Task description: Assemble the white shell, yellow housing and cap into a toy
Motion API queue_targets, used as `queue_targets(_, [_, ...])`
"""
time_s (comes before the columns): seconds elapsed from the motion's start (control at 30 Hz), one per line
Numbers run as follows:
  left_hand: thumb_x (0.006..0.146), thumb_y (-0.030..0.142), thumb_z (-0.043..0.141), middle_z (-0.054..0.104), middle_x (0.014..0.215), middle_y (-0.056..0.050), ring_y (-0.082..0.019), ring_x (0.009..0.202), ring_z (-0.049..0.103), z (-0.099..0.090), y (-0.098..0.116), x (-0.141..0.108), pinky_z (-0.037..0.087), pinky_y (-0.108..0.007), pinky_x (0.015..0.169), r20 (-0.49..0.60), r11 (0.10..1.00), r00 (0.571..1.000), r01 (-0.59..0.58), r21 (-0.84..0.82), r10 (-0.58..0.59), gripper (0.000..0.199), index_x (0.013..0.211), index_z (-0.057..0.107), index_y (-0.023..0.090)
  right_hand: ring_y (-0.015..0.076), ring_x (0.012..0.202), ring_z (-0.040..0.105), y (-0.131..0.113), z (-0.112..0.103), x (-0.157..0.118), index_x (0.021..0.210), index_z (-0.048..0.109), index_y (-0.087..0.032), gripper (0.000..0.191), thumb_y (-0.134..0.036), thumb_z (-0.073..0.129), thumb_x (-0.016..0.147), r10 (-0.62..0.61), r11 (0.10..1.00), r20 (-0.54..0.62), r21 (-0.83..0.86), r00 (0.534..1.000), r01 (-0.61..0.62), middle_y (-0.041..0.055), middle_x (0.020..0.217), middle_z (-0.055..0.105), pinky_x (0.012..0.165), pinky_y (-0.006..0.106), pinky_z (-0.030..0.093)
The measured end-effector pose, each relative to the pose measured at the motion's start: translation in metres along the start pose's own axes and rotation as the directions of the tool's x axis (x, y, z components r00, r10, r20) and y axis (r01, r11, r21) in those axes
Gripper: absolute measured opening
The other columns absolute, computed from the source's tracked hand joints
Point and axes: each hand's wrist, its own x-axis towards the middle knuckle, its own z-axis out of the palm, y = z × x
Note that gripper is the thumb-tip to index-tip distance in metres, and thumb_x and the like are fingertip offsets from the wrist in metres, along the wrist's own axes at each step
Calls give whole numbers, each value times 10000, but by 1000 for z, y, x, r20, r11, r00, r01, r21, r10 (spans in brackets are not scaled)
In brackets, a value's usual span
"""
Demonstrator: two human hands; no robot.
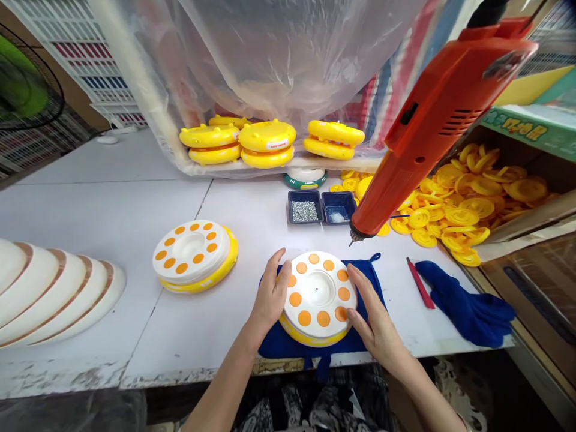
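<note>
The left hand and right hand hold a white disc with a yellow underside between them, near the front edge of the counter. The fingers of both hands curve lightly against its rim from either side, without clenching. The disc sits on a blue mat, with a second disc further left. An orange drill hangs over the counter to the right, its bit just beyond the first disc. Two shallow trays of small, silvery bits stand near the back edge.

With so light a hold, the disc could slip or turn on the mat, and the closeness of the front edge could let a slip carry it off the counter. If the drill swung, its bit could strike the disc or a hand. A careless reach past the open trays could also knock them and scatter the tiny contents.
</note>
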Motion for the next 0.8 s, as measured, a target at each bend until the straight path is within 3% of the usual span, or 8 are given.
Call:
queue_targets(0.1, [997,482,369,426,1529,-100,-229,1433,358,-2,2,-10,277,-406,1196,-7,1000,1000,-28,-2,28,501,1411,439,208,303,1472,298,0,0,15,1558,209,-253,615,-381,453,1008,-36,999,22,-17,999,37,141,1594,308,1165,567,336])
queue_targets(0.2, [993,467,383,464,1503,-105,-241,1415,391,1,-2,-6,296,-414,1187,59,1000,998,-24,-4,24,475,1374,492,204,316,1443,349,1,4,26,1536,266,-239,560,-379,417,1015,-68,996,28,-50,997,70,161,1562,361,1129,590,370])
queue_targets(0.37, [963,467,460,601,1371,-98,-253,1274,553,-2,-3,21,433,-399,1091,155,1000,988,8,-14,-6,434,1286,584,206,354,1425,371,-6,7,8,1566,186,-255,616,-399,414,1012,-23,990,-3,-141,1000,23,165,1571,345,1108,669,336])
queue_targets(0.47, [967,505,441,571,1403,-111,-260,1322,506,-9,3,20,384,-420,1133,98,1000,995,16,8,-17,478,1311,560,194,341,1447,337,-8,5,3,1562,201,-269,612,-394,433,1009,18,995,-31,-99,999,-21,144,1581,333,1125,643,338])
queue_targets(0.6, [991,523,360,442,1519,-98,-226,1444,339,-10,7,-7,245,-411,1215,-48,1000,999,9,23,-8,533,1395,463,191,312,1466,310,0,4,19,1552,234,-258,601,-384,449,1005,-7,1000,-41,-4,999,7,134,1592,312,1154,565,350])
queue_targets(0.7, [985,501,380,433,1526,-100,-232,1433,362,-2,4,-18,281,-412,1203,-41,999,998,40,-10,-41,531,1410,445,189,315,1443,352,5,5,19,1554,232,-264,596,-380,440,1008,-39,999,-14,-2,999,39,140,1570,352,1146,570,358])
queue_targets(0.8, [984,470,386,465,1500,-128,-249,1408,405,1,1,-13,311,-427,1186,-10,996,996,86,-27,-86,517,1392,462,162,310,1459,324,5,1,3,1570,183,-277,622,-368,442,1011,7,1000,-7,-5,1000,-7,126,1591,320,1153,566,351])
